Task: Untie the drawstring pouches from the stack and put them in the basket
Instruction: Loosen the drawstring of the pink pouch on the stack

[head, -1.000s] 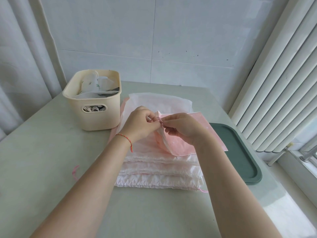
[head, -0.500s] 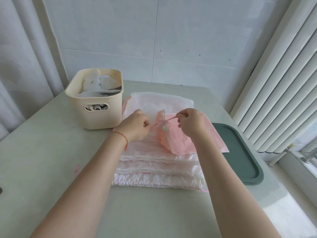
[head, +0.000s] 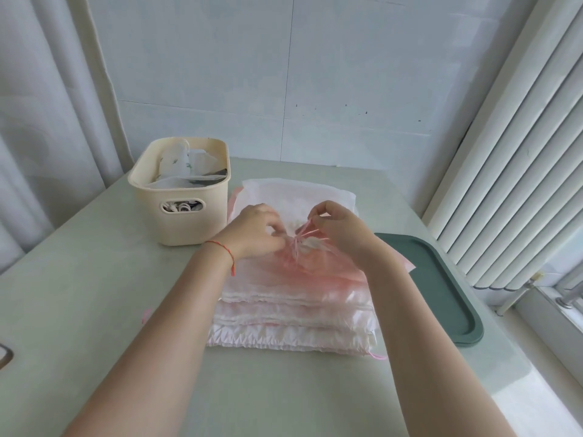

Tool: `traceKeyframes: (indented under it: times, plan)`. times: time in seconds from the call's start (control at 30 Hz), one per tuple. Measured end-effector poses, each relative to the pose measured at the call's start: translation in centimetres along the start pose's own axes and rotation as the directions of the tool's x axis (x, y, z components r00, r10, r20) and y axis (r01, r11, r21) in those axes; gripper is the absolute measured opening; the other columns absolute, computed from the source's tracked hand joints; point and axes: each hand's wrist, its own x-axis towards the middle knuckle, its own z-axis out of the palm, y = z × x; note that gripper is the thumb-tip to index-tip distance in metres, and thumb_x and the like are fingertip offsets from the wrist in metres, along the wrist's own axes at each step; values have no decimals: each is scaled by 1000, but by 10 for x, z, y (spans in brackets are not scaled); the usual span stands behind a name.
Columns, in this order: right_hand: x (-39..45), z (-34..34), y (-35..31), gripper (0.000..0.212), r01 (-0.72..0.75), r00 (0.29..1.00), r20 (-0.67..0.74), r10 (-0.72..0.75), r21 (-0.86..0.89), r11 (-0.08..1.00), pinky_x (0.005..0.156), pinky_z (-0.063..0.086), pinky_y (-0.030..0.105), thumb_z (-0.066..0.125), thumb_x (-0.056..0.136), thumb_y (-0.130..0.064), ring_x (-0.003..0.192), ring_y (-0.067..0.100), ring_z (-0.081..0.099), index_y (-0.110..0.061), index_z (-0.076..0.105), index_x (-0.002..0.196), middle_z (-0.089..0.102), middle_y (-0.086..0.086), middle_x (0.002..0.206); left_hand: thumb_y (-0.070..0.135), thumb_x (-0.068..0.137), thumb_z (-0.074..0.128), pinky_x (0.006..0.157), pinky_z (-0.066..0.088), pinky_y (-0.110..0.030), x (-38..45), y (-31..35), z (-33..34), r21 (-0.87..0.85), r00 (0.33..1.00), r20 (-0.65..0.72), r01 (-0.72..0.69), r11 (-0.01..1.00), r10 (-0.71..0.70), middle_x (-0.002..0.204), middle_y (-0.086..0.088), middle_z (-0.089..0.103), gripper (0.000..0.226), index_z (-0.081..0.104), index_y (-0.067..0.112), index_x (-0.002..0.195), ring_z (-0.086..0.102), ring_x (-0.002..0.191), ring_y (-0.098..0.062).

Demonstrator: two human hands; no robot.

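A stack of pale pink and white drawstring pouches (head: pixel 293 313) lies in the middle of the table. On top sits a pink pouch (head: pixel 318 269) with its neck gathered by a pink drawstring (head: pixel 303 238). My left hand (head: pixel 255 231) grips the gathered neck of this pouch from the left. My right hand (head: pixel 340 228) pinches the drawstring ends just above the neck. A cream basket (head: pixel 179 222) stands to the left of the stack and holds several pale pouches.
A dark green tray (head: pixel 441 294) lies right of the stack, near the table's right edge. White vertical blinds (head: pixel 504 168) hang on the right, a curtain (head: pixel 41 121) on the left. A tiled wall closes the far side of the table (head: pixel 94 294).
The top pink pouch has been laid flatter on the stack. Both hands have come closer together at its neck, and the right hand now pulls the drawstring upward.
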Motion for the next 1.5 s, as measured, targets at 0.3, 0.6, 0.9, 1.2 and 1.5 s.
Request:
traceKeyframes:
  times: [0.3, 0.6, 0.9, 1.2, 1.5]
  plan:
    - [-30, -27, -27, 28, 267, 964, 98, -248, -373, 889, 79, 49, 21, 71, 82, -44, 96, 3, 62, -29, 64, 104, 65, -15, 103, 30, 83, 75, 63, 46, -21, -15, 15, -15, -455, 980, 107, 198, 868, -167, 61, 4, 60, 20, 69, 14, 72, 56, 61, -12]
    - [-32, -30, 8, 31, 199, 974, 213, -77, -646, 737, 53, 29, 24, 64, 89, -41, 63, 14, 41, -17, 55, 73, 47, -5, 70, 47, 91, 60, 51, 28, -25, -25, 7, -2, -461, 927, 104, 366, 808, -360, 83, 1, 52, 33, 61, 15, 83, 44, 58, -17]
    - [4, 2, 14, 44, 99, 980, 188, 67, -749, 655, 69, 37, 32, 33, 102, -45, 83, 23, 49, -8, 55, 90, 54, 7, 91, 27, 91, 55, 100, 40, -37, -24, -1, 18, 243, 975, -208, -23, 970, 76, 118, -3, 60, 22, 66, 19, 109, 47, 124, -23]
    - [44, 33, 49, 48, 157, 988, 147, -54, -922, 355, 95, 34, 45, 20, 100, -37, 122, 31, 41, -12, 45, 132, 43, 11, 131, 47, 97, 36, 119, 11, -42, -13, -20, 49, 471, 981, 137, 59, 880, -139, 162, -7, 13, 67, 7, 30, 155, 12, 149, -26]
    - [44, 36, 23, 44, 82, 994, 98, 43, -955, 284, 103, 28, 49, 35, 96, -37, 121, 29, 39, -11, 49, 130, 45, 12, 126, 58, 88, 50, 119, 10, -41, -5, -32, 49, 331, 973, 177, 82, 940, -148, 161, -5, 16, 75, 15, 38, 152, 11, 149, -25]
